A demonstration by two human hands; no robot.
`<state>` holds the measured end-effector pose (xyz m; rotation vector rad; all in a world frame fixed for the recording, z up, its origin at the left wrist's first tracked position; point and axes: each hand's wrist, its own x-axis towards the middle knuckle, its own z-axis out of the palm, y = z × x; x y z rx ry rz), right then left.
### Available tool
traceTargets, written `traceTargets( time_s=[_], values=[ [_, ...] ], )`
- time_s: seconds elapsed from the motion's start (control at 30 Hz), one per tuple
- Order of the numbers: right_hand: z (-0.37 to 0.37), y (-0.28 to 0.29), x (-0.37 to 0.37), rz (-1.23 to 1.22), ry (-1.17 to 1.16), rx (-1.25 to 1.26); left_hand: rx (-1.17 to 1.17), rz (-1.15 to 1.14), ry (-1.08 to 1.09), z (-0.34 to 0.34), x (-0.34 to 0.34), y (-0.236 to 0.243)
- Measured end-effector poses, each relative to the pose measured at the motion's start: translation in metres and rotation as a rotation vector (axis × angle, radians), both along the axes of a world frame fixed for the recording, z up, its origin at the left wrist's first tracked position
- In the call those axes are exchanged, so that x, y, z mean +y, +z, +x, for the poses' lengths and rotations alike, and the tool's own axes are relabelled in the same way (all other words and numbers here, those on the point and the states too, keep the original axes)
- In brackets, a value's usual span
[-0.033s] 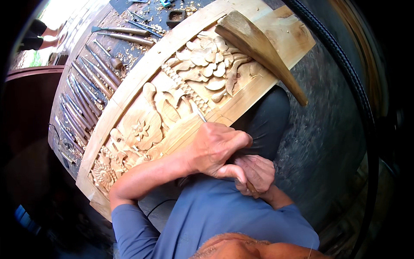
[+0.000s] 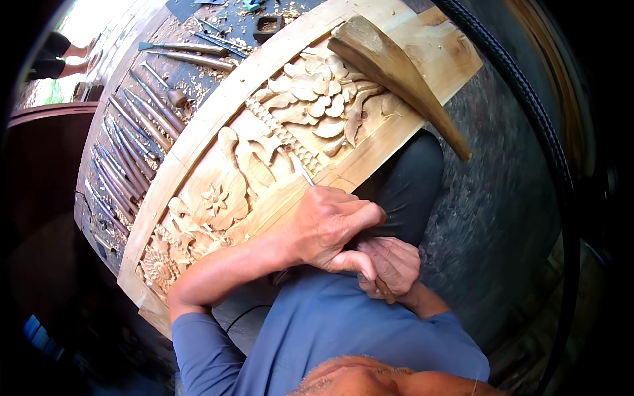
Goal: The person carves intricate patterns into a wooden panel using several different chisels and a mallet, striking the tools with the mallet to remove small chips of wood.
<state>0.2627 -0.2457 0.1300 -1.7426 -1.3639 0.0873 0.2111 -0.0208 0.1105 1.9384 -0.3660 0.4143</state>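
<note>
Along the carved pale-wood panel's (image 2: pixel 261 175) near side, the left hand (image 2: pixel 335 228), thumb outstretched, and right hand (image 2: pixel 394 264) are curling closed fingers around a slim steel-bladed, wooden-handled chisel (image 2: pixel 306 174).

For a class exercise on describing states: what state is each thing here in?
Wooden panel, carved in relief
Chisel, held, blade tip at the panel
Left hand, closed around the chisel
Right hand, closed on the chisel's handle end
Mallet, lying on the panel, handle overhanging
Other tools, lying unheld
Wood shavings, loose, scattered
</note>
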Motion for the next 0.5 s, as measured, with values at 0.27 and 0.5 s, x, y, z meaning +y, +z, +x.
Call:
traceTargets(
  time_s=[0.27, 0.5],
  values=[
    [-0.004, 0.002, 0.013, 0.010, -0.031, -0.015, 0.021, 0.114, -0.008, 0.000, 0.007, -0.001],
    [-0.008, 0.002, 0.022, -0.011, -0.024, 0.012, 0.055, 0.093, 0.029, -0.002, 0.010, -0.006]
  ],
)
